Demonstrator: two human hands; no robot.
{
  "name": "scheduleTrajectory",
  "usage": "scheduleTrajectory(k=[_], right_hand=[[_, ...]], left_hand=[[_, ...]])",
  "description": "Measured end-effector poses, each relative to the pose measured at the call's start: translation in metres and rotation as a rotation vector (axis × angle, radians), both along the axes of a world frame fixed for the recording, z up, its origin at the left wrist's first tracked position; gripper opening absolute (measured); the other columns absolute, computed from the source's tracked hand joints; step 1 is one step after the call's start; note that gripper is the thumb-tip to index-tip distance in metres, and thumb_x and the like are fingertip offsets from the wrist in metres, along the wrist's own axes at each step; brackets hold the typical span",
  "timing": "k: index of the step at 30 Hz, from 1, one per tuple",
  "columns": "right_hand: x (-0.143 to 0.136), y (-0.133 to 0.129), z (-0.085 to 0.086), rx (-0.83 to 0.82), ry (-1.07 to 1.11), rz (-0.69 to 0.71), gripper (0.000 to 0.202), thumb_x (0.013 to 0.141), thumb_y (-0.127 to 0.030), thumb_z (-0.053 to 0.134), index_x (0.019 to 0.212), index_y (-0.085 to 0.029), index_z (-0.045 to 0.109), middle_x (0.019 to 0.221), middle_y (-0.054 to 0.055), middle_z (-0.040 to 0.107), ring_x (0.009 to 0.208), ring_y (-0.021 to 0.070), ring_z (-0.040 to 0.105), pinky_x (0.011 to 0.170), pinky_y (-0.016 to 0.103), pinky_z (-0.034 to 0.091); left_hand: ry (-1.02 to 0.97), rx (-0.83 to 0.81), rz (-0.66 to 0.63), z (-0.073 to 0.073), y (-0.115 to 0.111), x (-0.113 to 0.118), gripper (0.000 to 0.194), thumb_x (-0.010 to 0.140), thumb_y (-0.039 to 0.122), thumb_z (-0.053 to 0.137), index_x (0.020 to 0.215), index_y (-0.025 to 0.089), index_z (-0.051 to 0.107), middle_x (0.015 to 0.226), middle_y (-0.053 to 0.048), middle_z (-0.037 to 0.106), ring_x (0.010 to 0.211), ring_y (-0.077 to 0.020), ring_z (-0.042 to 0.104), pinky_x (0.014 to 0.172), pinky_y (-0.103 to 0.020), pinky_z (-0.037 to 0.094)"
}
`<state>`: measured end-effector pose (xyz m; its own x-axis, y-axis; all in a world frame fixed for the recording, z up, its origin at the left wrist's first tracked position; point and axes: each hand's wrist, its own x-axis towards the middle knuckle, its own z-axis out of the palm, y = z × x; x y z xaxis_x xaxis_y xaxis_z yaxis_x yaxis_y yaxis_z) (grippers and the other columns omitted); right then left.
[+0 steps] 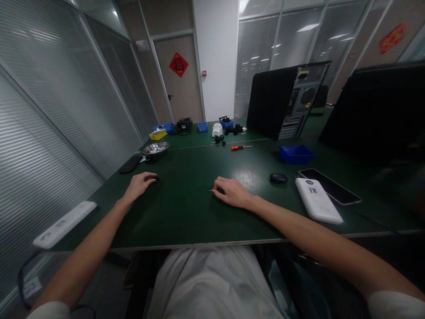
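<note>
My left hand (pixel 141 184) is over the left part of the green table (pixel 186 212), its fingers bent together at a small dark thing too unclear to name. Closer to the middle, my right hand (pixel 231 192) rests on the table with the fingers curled. A tiny thin, light-coloured piece (pixel 210 190) sticks out from its thumb and fingertip. Beyond the hands lies a screwdriver (pixel 237 147) with an orange and black handle. A shiny metal bowl (pixel 156 149) stands past my left hand, with small contents that I cannot make out.
White power banks lie at left (pixel 64 224) and right (pixel 318 200), the right one beside a phone (pixel 329 185). Near them are a black mouse (pixel 278 178) and a blue tray (pixel 296 154). A computer case (pixel 272 102) and small parts around a white device (pixel 217 130) stand farther back.
</note>
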<state>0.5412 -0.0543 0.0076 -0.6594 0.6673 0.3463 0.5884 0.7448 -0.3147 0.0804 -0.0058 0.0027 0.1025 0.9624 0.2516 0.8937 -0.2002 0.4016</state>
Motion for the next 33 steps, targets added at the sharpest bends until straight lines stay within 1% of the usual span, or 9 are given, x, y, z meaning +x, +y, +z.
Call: scheduleTrajectory(k=[2,4,5,7,12,16,24,29,33], right_hand=[[0.000,0.000,0.000,0.000,0.003,0.001,0.015,0.101,-0.033,0.055,0.100,-0.020,0.063,0.101,0.003,0.064,0.079,0.0139,0.058,0.067,0.026,0.037],[0.000,0.000,-0.001,0.001,0.002,-0.004,0.015,0.100,-0.033,0.055,0.099,-0.020,0.063,0.100,0.003,0.064,0.079,0.0138,0.058,0.067,0.026,0.036],[-0.001,0.001,-0.001,0.002,-0.002,-0.007,0.015,0.100,-0.033,0.056,0.098,-0.020,0.063,0.100,0.003,0.064,0.079,0.0138,0.058,0.067,0.026,0.036],[-0.001,0.001,-0.002,0.008,-0.010,-0.012,0.016,0.100,-0.034,0.056,0.098,-0.020,0.063,0.099,0.003,0.064,0.079,0.0140,0.058,0.067,0.026,0.036],[-0.001,0.002,-0.001,0.005,-0.014,-0.009,0.015,0.100,-0.033,0.056,0.097,-0.020,0.063,0.098,0.003,0.064,0.080,0.0144,0.058,0.068,0.026,0.035],[-0.001,0.002,-0.002,0.007,-0.015,-0.008,0.014,0.100,-0.033,0.056,0.098,-0.020,0.063,0.098,0.003,0.064,0.081,0.0148,0.059,0.068,0.027,0.035],[-0.001,0.003,-0.003,0.013,-0.010,-0.006,0.015,0.100,-0.033,0.056,0.097,-0.020,0.063,0.098,0.003,0.064,0.079,0.0138,0.058,0.066,0.026,0.034],[-0.001,0.004,-0.005,0.013,-0.015,-0.017,0.014,0.099,-0.033,0.057,0.097,-0.020,0.063,0.098,0.003,0.064,0.078,0.0138,0.057,0.066,0.027,0.033],[-0.001,0.004,-0.005,0.005,-0.012,-0.007,0.014,0.099,-0.033,0.057,0.098,-0.020,0.063,0.099,0.003,0.064,0.079,0.0138,0.058,0.067,0.026,0.034]], left_hand=[[0.086,0.049,0.147,-0.003,0.001,-0.051,0.034,0.091,0.034,0.062,0.118,0.018,0.074,0.120,-0.008,0.073,0.109,-0.0280,0.066,0.101,-0.038,0.048],[0.179,0.080,0.235,-0.006,-0.002,-0.090,0.032,0.092,0.031,0.059,0.115,0.016,0.075,0.122,-0.007,0.072,0.113,-0.0274,0.065,0.103,-0.037,0.046],[0.218,0.090,0.273,-0.007,-0.004,-0.103,0.032,0.093,0.030,0.057,0.115,0.016,0.075,0.122,-0.007,0.072,0.114,-0.0266,0.064,0.103,-0.035,0.046],[0.271,0.090,0.342,-0.007,-0.008,-0.118,0.032,0.094,0.028,0.054,0.115,0.014,0.074,0.121,-0.007,0.072,0.113,-0.0252,0.063,0.102,-0.034,0.046],[0.305,0.081,0.381,-0.005,-0.009,-0.115,0.034,0.094,0.023,0.053,0.117,0.008,0.073,0.123,-0.013,0.071,0.115,-0.0253,0.061,0.105,-0.034,0.043],[0.314,0.106,0.369,-0.007,-0.008,-0.112,0.034,0.095,0.021,0.052,0.118,0.008,0.073,0.125,-0.012,0.069,0.118,-0.0252,0.060,0.107,-0.033,0.041],[0.258,0.161,0.383,-0.015,-0.006,-0.122,0.032,0.095,0.021,0.054,0.119,0.011,0.073,0.123,-0.010,0.070,0.114,-0.0235,0.062,0.104,-0.032,0.043],[0.206,0.139,0.427,-0.013,-0.007,-0.119,0.032,0.094,0.017,0.054,0.119,0.010,0.073,0.122,-0.009,0.070,0.109,-0.0209,0.064,0.100,-0.029,0.046],[0.240,0.126,0.442,-0.010,-0.010,-0.115,0.033,0.095,0.021,0.055,0.120,0.010,0.073,0.123,-0.010,0.071,0.112,-0.0230,0.063,0.102,-0.032,0.044]])
